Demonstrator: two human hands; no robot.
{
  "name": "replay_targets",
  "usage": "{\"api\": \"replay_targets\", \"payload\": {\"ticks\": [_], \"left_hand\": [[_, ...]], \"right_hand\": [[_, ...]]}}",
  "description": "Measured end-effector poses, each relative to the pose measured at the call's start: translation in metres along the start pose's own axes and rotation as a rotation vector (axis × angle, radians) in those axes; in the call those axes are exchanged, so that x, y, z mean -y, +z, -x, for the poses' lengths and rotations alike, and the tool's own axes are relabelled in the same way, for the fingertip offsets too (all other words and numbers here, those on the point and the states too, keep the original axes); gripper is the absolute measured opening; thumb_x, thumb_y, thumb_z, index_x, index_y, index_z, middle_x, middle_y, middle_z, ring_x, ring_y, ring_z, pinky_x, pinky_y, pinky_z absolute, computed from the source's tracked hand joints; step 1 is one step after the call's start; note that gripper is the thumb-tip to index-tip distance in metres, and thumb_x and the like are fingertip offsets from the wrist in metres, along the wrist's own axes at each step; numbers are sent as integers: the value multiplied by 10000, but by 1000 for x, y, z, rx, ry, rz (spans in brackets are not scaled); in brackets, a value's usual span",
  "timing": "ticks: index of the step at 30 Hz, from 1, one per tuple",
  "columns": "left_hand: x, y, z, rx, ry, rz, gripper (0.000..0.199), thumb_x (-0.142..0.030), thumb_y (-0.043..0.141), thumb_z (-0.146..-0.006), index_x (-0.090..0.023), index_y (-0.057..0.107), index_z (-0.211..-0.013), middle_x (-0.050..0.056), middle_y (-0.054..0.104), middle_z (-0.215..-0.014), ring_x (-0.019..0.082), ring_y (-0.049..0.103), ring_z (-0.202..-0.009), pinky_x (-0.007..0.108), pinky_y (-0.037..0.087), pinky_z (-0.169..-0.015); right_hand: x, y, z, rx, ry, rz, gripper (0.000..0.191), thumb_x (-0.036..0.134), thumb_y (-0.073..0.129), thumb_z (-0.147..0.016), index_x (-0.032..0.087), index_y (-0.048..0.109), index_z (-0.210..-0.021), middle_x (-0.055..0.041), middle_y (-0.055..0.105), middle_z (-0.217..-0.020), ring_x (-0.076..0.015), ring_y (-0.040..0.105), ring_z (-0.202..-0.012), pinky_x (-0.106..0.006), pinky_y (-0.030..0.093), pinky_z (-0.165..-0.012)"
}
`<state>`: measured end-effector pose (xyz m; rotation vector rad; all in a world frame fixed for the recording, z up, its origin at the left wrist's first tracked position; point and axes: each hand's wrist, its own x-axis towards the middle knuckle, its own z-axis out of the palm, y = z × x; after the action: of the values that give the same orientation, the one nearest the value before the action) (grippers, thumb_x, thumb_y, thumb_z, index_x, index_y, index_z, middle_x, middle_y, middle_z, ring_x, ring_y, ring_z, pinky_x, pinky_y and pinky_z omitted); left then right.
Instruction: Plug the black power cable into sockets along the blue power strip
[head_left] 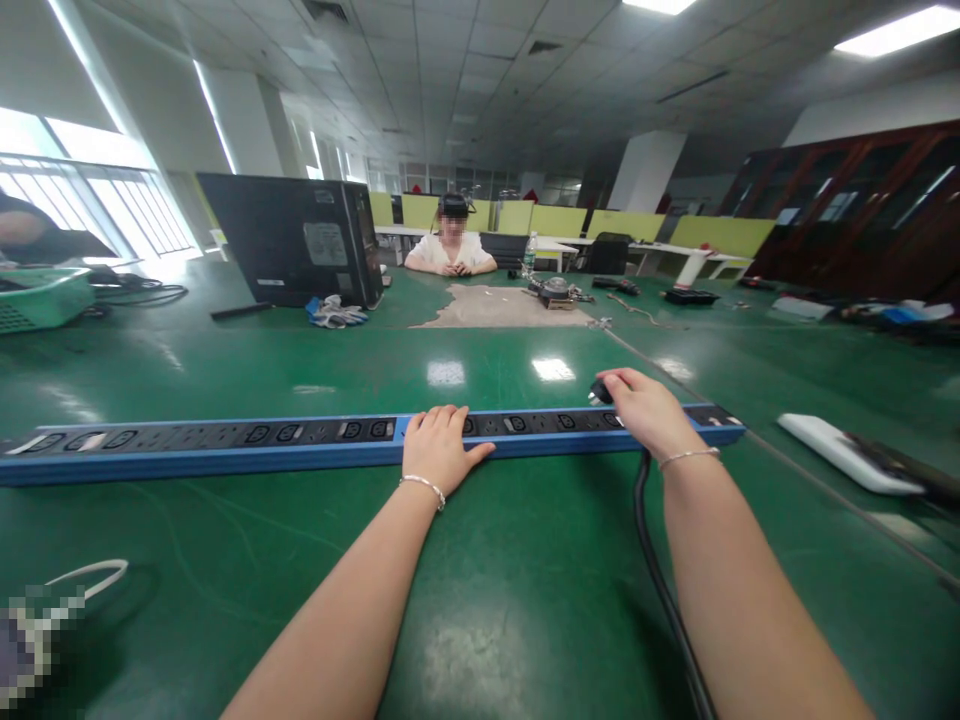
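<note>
A long blue power strip (360,456) with a row of black sockets lies across the green table in front of me. My left hand (436,447) rests on its middle, fingers laid over the top and thumb out to the side. Above the strip's right part, my right hand (651,412) pinches a black power plug (600,391), its metal prongs pointing down and left. The plug is held clear of the sockets. From beneath that hand a thick black cable (651,545) runs down past the near edge of my view.
A black computer tower (292,240) stands at the back left, gloves (335,312) beside it. A green basket (45,297) sits far left. Across the table sits a person (451,245). A white power strip (847,453) lies to the right.
</note>
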<state>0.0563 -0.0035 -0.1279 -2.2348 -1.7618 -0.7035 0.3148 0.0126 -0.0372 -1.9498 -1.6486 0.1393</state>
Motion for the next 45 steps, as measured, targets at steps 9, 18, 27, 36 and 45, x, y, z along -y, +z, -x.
{"api": "replay_targets", "payload": {"ticks": [9, 18, 27, 36, 45], "left_hand": [[-2, -3, 0, 13, -12, -11, 591, -616, 453, -765, -234, 516, -1211, 82, 570, -1220, 245, 465, -1154, 406, 289, -997], [-1, -3, 0, 13, -10, -23, 598, -626, 442, -766, -230, 512, -1208, 76, 572, -1216, 246, 470, -1147, 396, 301, -981], [-1, -3, 0, 6, -3, -13, 600, -622, 449, -764, -224, 514, -1207, 83, 575, -1209, 244, 468, -1149, 399, 292, -990], [-2, -3, 0, 20, -8, -14, 592, -617, 443, -769, -232, 513, -1213, 82, 569, -1220, 248, 463, -1153, 400, 292, -989], [-2, -3, 0, 22, -3, -18, 595, -615, 432, -776, -224, 509, -1217, 89, 567, -1223, 249, 463, -1152, 403, 297, -978]], "right_hand": [[-22, 5, -10, 176, 142, 286, 389, 390, 363, -847, 126, 605, -998, -152, 658, -968, -234, 605, -909, -286, 408, -729], [-19, 18, -9, 240, 88, 322, 363, 362, 324, -870, 133, 548, -1042, -154, 654, -957, -230, 614, -903, -300, 411, -753], [-17, 23, -8, 268, 108, 390, 361, 357, 302, -876, 136, 523, -1055, -165, 649, -951, -249, 614, -914, -335, 420, -764], [-10, 28, 8, 274, 66, 461, 347, 368, 258, -900, 152, 443, -1100, -167, 639, -912, -271, 629, -862, -379, 435, -729], [-7, 30, 11, 279, 49, 495, 363, 349, 210, -907, 150, 421, -1126, -174, 641, -892, -281, 632, -852, -399, 439, -722]]}}
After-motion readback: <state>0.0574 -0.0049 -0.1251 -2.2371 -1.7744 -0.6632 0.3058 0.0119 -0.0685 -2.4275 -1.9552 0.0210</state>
